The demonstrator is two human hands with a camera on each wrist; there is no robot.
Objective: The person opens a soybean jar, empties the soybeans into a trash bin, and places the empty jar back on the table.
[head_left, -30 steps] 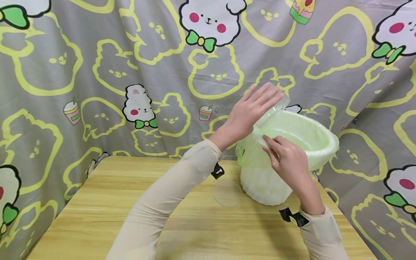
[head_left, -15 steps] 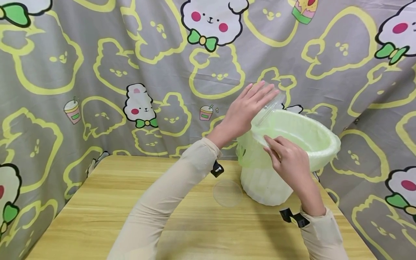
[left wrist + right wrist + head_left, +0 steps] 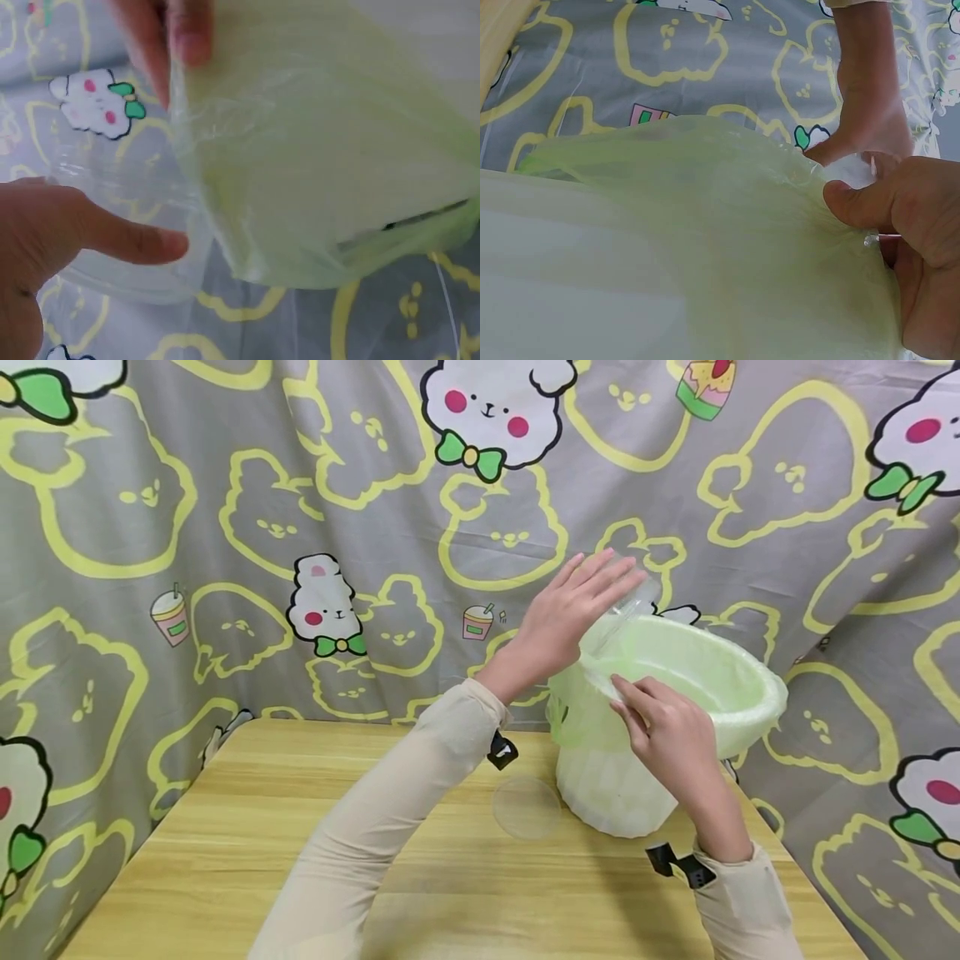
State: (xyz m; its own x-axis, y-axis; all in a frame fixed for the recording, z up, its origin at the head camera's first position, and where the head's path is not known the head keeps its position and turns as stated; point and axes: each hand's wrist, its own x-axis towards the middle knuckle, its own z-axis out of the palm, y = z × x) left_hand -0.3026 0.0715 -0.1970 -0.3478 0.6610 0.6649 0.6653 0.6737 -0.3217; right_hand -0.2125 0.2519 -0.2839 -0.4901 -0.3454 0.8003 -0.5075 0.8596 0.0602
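Note:
My left hand (image 3: 558, 614) holds a clear plastic container (image 3: 139, 281) tilted at the near-left rim of a white trash bin (image 3: 615, 793). Its fingers stretch along the container's outside, and in the left wrist view the thumb lies against the container's side. A thin light-green bag (image 3: 738, 710) lines the bin and folds down over its outside. With thumb and fingers, my right hand (image 3: 667, 731) pinches the bag at the rim, close below the container. In the right wrist view the thumb presses on the gathered film (image 3: 780, 217). My left hand hides much of the container in the head view.
A clear round lid (image 3: 527, 807) lies flat on the wooden table (image 3: 225, 860), left of the bin's base. Behind the table hangs a grey curtain (image 3: 405, 527) with cartoon prints. Black straps (image 3: 678, 864) sit at both wrists.
The left hand and container have shifted slightly left, and the container's tilt has changed a little. The right hand keeps its pinch on the bag. The bin and lid stay put.

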